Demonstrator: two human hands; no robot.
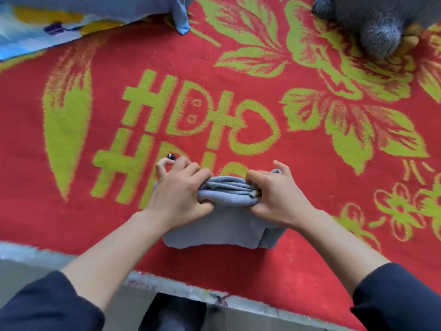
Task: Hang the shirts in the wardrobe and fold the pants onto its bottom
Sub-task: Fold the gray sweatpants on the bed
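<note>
Pants [222, 226], grey and folded, lay on a red blanket [310, 259], the left hand [177, 189] and right hand [278, 197] each clenched around the bundle's far edge. Layers there looked bunched; lifting unevenly, or a slack grip, would probably spill the fold open.

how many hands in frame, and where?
2. Left hand grips the left end of the folded grey garment; right hand grips its right end. Both are over the red blanket, lower middle of the view.
</note>
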